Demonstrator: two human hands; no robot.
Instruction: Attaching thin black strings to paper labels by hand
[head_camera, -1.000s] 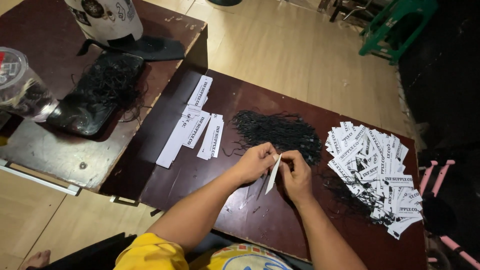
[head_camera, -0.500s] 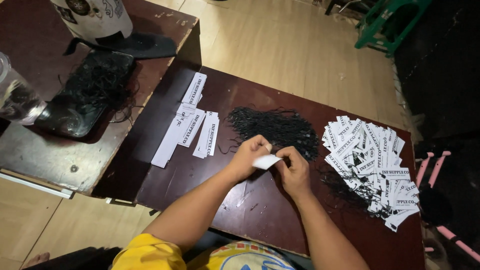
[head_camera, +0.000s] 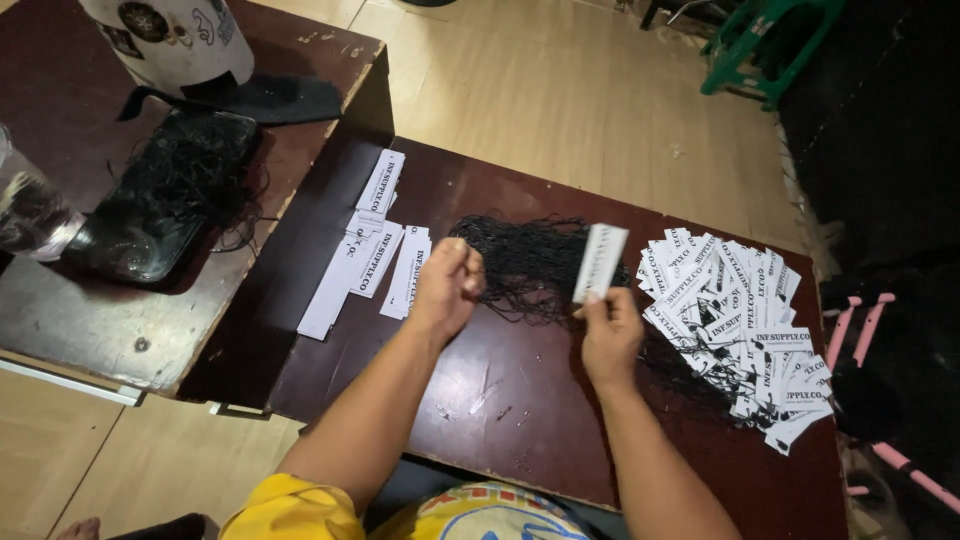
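Hands at work over a low, dark brown wooden table, seen from above: the right hand pinches the lower end of a white paper tag between thumb and fingertips and holds it upright, tilted slightly right, above the table's middle. The left hand is curled closed, fingertips pressed to thumb just at the left edge of a heap of thin black strings; whether a strand is caught in that pinch cannot be told. The string heap lies between the two hands and behind them, its loose ends trailing right under a fanned pile of printed white tags that covers the table's right end. Near the left end, a few more white tags lie in a loose row, well apart from the pile. The tabletop shows scuffs and pale flecks close to the person's forearms. A second, higher brown table butts against the left side; on it sits a dark tray tangled with more black string, a clear plastic container at the far left edge, and a white cylindrical vessel with dark markings at the top. Pale wood-look flooring stretches beyond, with a green plastic stool at the upper right. Yellow sleeve at the bottom edge
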